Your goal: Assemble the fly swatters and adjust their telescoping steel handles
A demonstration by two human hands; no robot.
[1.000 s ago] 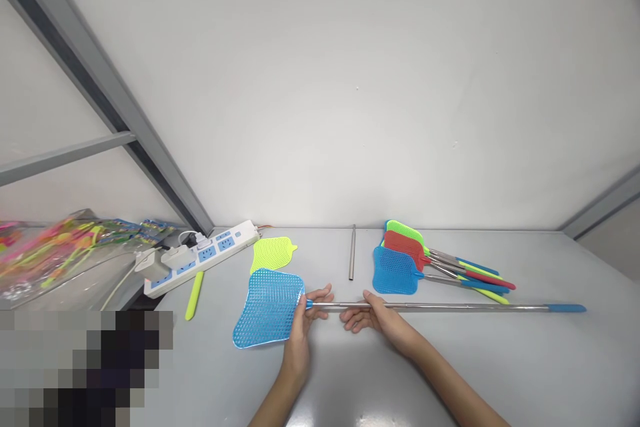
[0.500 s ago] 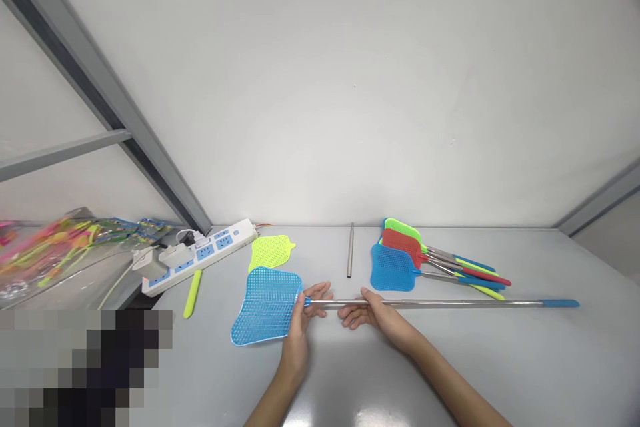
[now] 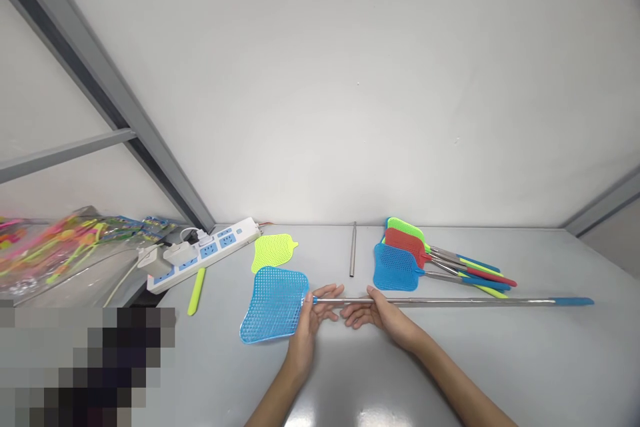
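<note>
A blue fly swatter lies across the grey table, its long extended metal rod reaching right to a blue grip end. My left hand holds the rod just beside the mesh head, thumb and fingers closed round it. My right hand grips the same rod a little further right, fingers curled under it. Both forearms come in from the bottom edge.
A loose yellow-green swatter head, a yellow-green handle sleeve and a short metal rod lie behind. A pile of finished swatters sits at the back right. A white power strip and bagged colourful items are left.
The swatter and both hands have shifted slightly to the right along the table; both grips stay on the rod.
</note>
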